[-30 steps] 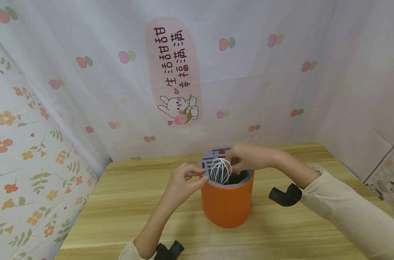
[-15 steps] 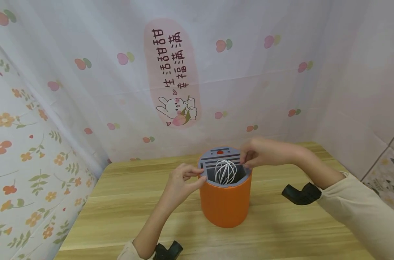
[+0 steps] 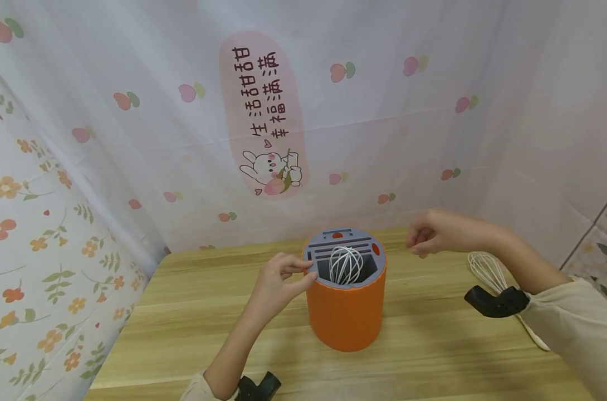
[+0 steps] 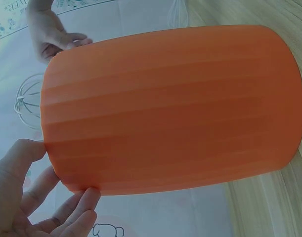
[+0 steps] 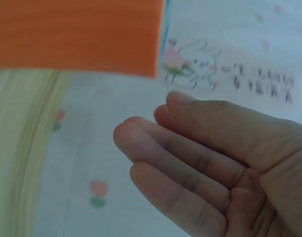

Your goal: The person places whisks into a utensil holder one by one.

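An orange utensil holder (image 3: 347, 317) with a grey slotted top (image 3: 333, 250) stands upright on the wooden table. Out of its large compartment sticks the white wire head of a whisk (image 3: 346, 265); the handle is hidden inside. My left hand (image 3: 283, 278) holds the holder's rim at the left, thumb and fingertips on the edge. The left wrist view shows these fingers (image 4: 84, 212) against the orange wall. To the right of the holder, my right hand (image 3: 429, 234) is in the air with loosely curled fingers and nothing in them.
A second whisk (image 3: 488, 270) lies on the table (image 3: 208, 323) at the right, partly covered by my right forearm and a black wrist mount (image 3: 496, 302). Patterned curtains (image 3: 383, 139) rise behind the table and at its sides.
My right hand has moved from over the holder's opening out to the right, away from the rim. The second whisk has come into fuller view. My left hand has stayed at the rim.
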Action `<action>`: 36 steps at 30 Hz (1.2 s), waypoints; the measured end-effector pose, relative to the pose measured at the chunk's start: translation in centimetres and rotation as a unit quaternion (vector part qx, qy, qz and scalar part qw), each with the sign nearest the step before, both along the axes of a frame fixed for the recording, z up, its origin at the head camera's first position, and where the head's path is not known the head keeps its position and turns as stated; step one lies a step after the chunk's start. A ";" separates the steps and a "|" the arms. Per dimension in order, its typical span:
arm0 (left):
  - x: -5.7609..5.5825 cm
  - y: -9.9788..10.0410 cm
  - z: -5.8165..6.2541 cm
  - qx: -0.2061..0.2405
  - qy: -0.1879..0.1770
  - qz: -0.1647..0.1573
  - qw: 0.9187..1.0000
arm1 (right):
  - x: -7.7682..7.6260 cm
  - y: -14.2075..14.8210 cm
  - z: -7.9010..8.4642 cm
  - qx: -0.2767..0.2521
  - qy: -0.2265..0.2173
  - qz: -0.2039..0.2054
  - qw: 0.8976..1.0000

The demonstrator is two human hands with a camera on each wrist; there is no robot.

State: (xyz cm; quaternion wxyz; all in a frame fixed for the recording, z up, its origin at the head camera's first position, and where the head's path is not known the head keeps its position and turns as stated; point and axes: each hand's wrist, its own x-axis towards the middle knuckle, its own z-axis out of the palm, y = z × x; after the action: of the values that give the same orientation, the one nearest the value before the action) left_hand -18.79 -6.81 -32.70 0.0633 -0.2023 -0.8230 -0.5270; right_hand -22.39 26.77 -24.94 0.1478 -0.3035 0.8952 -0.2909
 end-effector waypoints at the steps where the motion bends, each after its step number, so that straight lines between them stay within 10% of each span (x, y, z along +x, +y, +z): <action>1: 0.0 0.0 0.0 0.000 0.000 0.000 1.000 | -0.1 0.5 -0.2 0.001 -0.006 -0.007 1.000; 36: -0.2 -0.1 0.3 0.006 0.005 0.001 1.000 | -0.4 16.9 -10.2 -0.033 -0.145 -0.146 0.978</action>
State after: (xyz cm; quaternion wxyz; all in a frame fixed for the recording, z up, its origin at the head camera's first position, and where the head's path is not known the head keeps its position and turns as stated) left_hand -19.01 -6.87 -32.43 0.0691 -0.2037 -0.8197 -0.5309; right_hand -22.79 43.71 -35.13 0.2214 -0.1287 0.8888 -0.3800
